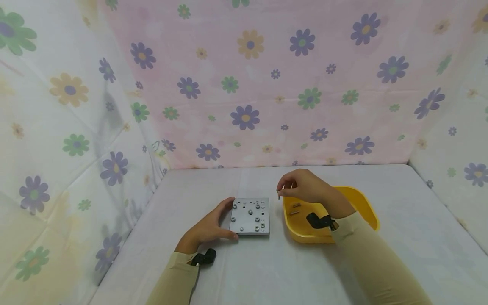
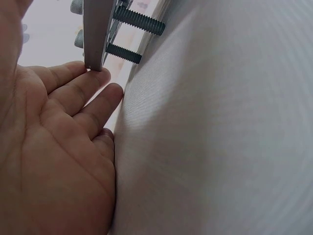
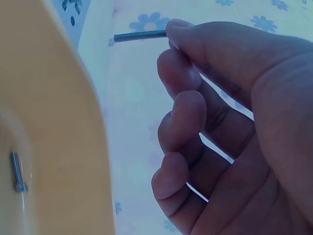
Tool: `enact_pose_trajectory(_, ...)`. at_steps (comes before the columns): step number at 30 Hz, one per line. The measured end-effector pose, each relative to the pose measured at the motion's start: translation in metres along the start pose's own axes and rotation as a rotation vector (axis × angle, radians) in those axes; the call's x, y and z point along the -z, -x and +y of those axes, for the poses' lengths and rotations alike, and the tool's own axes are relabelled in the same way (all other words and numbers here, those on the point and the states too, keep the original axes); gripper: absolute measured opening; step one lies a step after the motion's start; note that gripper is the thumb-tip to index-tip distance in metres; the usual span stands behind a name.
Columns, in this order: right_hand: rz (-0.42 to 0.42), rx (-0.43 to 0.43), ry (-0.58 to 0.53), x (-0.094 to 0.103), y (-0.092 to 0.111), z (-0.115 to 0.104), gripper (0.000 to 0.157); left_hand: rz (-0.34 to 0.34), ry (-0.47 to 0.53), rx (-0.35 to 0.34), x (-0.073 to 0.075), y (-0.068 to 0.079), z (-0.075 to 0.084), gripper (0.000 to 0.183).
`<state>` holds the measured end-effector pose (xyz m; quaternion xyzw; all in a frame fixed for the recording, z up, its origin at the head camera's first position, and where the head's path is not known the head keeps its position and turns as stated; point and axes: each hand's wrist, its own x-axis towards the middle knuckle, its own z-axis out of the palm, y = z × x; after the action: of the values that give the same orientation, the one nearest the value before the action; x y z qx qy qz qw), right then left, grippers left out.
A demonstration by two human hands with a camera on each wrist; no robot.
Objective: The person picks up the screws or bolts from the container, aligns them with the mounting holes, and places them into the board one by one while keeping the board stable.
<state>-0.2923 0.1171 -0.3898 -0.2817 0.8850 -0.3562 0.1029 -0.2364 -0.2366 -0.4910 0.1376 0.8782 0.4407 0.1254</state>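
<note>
My left hand (image 1: 209, 229) holds a square grey metal plate (image 1: 244, 218) by its left side, thumb at the near edge and fingers at the far left corner. Several socket head screws (image 1: 250, 212) stand in the plate, among small holes. Seen from the left wrist, threaded shanks (image 2: 139, 20) stick out below the plate, and fingertips touch its edge. Between thumb and index finger, my right hand (image 1: 306, 186) pinches a screw (image 3: 140, 35), its threaded end pointing away from the fingers. That hand is over the left rim of a yellow tray (image 1: 371, 214), right of the plate.
Inside the tray lie loose screws (image 1: 295, 212), one also visible in the right wrist view (image 3: 17, 174). A white-covered table (image 1: 244, 271) carries everything. Flower-printed cloth (image 1: 267, 127) encloses the table at the back and both sides.
</note>
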Motion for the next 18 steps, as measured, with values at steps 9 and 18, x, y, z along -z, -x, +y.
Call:
enact_pose_trajectory(9, -0.003, 0.01, 0.005, -0.009, -0.012, -0.007, 0.006, 0.002, -0.002, -0.006, 0.001, 0.001, 0.001, 0.125)
enact_pose_trajectory(18, -0.009, 0.001, -0.001, -0.02, -0.025, -0.014, 0.005, 0.002, 0.003, 0.007, 0.0, 0.001, 0.002, 0.126)
